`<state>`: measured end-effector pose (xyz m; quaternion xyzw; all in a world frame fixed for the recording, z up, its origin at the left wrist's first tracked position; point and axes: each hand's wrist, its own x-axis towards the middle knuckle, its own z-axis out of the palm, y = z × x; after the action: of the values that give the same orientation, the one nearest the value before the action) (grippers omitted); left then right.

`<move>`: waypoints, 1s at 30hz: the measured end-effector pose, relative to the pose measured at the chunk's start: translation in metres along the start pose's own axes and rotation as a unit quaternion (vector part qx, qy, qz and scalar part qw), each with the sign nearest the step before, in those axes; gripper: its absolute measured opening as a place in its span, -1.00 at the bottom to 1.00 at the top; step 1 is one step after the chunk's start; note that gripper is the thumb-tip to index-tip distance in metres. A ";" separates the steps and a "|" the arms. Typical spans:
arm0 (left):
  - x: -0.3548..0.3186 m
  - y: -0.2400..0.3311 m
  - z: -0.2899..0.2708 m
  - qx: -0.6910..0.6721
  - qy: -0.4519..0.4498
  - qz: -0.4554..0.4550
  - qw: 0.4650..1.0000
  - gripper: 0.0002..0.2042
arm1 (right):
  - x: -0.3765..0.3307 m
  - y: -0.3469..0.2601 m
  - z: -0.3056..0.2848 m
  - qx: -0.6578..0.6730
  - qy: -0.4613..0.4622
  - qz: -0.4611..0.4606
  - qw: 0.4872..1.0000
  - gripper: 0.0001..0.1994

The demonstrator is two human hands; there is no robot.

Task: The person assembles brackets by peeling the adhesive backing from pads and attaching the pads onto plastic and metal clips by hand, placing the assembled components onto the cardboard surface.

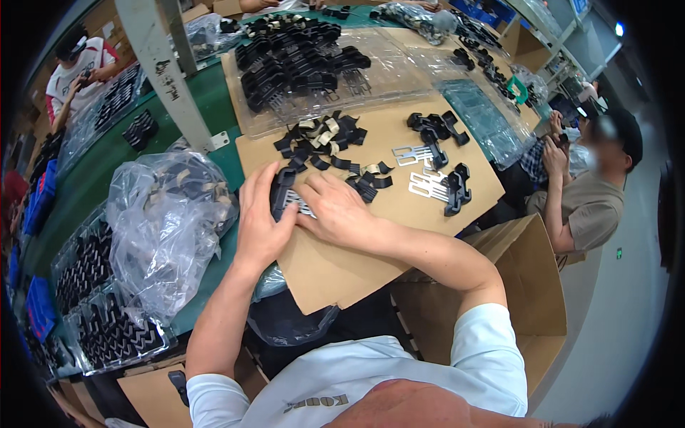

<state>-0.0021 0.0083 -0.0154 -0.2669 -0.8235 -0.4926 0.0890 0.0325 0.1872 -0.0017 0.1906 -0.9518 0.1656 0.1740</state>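
Note:
My left hand (261, 217) is closed around a black plastic clip part (282, 187) with flat silvery metal prongs, resting on a cardboard sheet. Coming in from the right, my right hand (338, 209) has its fingers bent onto the pronged end, and the two thumbs nearly meet there. Its fingertips are partly hidden. Just beyond my hands lies a loose pile of curved black and beige pieces (325, 139). A few more black pieces (367, 184) sit beside my right hand. Further right are black clip parts with silvery prongs (428, 187).
A clear plastic tray (392, 78) at the back carries many stacked black clip parts (300, 60). To the left stands a clear plastic bag (160, 235) of small pieces, near trays of black parts (118, 332). A metal post (160, 71) rises behind. An open carton (524, 285) and a co-worker (589, 192) are at right.

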 end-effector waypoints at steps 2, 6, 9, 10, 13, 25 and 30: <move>-0.001 -0.004 0.002 0.052 0.019 0.039 0.998 -0.42 | 0.003 0.003 -0.002 -0.010 0.034 -0.033 0.999 -0.60; -0.001 -0.011 0.004 0.060 0.027 0.038 0.997 -0.48 | 0.000 0.022 -0.025 -0.035 0.038 -0.032 0.998 -0.71; -0.002 -0.014 0.004 0.065 0.029 0.033 0.997 -0.50 | -0.002 0.068 -0.064 -0.141 0.016 0.100 0.985 -0.84; 0.000 -0.013 0.004 0.067 0.030 0.036 0.997 -0.51 | -0.007 0.098 -0.079 -0.222 0.024 0.112 0.968 -0.83; 0.002 -0.014 0.005 0.071 0.033 0.035 0.996 -0.52 | -0.019 0.139 -0.118 -0.354 -0.012 0.210 0.911 -0.79; 0.002 -0.006 0.005 0.146 0.078 0.081 0.983 -0.58 | -0.062 0.201 -0.122 -0.264 -0.049 0.312 0.912 -0.76; 0.004 0.008 -0.005 0.128 0.113 0.098 0.980 -0.61 | -0.044 0.164 -0.128 -0.133 0.097 0.231 0.959 -0.82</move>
<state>-0.0020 0.0085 -0.0052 -0.2751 -0.8344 -0.3990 0.2626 0.0361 0.3924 0.0531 -0.0760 -0.9619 0.0907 0.2464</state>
